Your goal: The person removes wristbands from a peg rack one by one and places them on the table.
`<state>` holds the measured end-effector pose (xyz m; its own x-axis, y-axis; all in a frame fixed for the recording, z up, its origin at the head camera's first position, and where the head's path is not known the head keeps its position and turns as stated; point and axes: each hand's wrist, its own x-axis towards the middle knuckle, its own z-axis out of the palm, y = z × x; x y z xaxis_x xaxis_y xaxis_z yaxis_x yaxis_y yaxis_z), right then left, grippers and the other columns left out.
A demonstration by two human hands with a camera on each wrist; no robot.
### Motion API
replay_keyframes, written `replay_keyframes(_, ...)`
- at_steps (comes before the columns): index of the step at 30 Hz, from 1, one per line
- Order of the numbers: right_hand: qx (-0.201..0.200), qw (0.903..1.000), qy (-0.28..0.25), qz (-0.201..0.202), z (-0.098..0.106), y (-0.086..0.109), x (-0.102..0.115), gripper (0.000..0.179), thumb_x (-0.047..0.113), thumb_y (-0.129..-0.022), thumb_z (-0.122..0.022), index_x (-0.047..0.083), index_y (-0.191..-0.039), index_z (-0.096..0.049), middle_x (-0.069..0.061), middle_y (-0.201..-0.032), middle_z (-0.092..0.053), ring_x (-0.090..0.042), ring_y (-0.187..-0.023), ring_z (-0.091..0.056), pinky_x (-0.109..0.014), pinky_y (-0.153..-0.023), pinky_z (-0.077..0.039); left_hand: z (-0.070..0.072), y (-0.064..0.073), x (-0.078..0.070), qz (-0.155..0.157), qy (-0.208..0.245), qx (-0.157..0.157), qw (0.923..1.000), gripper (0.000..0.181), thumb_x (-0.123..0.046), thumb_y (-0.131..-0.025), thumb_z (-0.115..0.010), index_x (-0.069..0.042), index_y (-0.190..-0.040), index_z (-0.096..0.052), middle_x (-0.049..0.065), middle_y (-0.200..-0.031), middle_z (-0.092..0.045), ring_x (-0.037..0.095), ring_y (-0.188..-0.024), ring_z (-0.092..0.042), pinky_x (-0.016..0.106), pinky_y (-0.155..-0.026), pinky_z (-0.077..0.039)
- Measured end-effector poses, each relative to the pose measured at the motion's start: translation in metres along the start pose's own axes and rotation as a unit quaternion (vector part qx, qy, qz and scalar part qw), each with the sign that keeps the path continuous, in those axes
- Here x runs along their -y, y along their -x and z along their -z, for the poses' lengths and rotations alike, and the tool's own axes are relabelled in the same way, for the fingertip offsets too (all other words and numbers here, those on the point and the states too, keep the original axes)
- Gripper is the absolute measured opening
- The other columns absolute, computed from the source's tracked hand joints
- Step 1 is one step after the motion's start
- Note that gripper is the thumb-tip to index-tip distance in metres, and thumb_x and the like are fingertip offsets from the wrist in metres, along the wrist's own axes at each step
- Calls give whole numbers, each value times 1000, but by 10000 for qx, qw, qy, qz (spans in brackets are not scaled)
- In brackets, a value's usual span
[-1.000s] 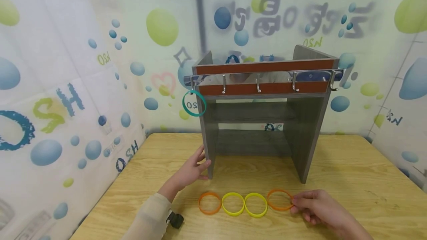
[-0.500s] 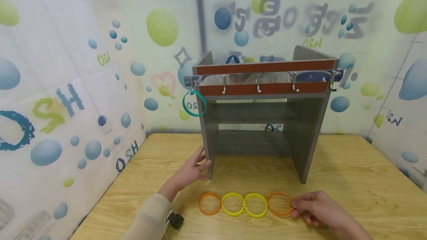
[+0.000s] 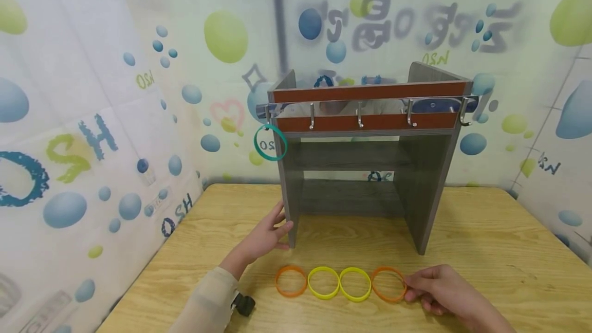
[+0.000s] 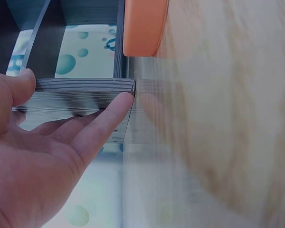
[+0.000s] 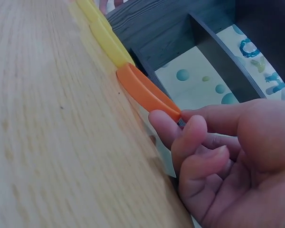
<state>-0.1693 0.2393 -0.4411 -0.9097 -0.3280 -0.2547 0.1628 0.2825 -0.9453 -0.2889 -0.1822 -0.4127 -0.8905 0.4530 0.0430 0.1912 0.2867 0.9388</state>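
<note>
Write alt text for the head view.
A right hand pinches the rightmost orange ring of four rings lying in a row on a wooden table. The left hand steadies a grey shelf rack whose leftmost hook holds a teal ring.

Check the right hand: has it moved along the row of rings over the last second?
No. The right hand pinches the rightmost orange ring at the same spot, beside the yellow ring.
</note>
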Motion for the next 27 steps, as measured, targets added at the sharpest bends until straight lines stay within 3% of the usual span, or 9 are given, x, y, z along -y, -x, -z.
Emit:
replay_keyframes(9, -184, 9995, 212, -108, 0, 1, -1, 31, 24, -107, -63, -4, -109, -76, 4, -84, -78, -3, -59, -57, -16, -51, -43, 1, 0, -1, -2, -2, 56, 10000, 75, -22, -114, -52, -38, -172, -9, 28, -175, -23, 54, -148, -46, 57, -94, -64)
replay_keyframes(27, -239, 9994, 86, -217, 0, 1, 1, 30, 22, -106, -66, -5, -111, -76, 4, -85, -80, -4, -60, -61, -17, -52, -45, 0, 1, -1, 37, -16, 19, 10000, 75, -22, -114, -53, -37, -173, -8, 28, -175, -23, 54, -149, -45, 56, -93, -64)
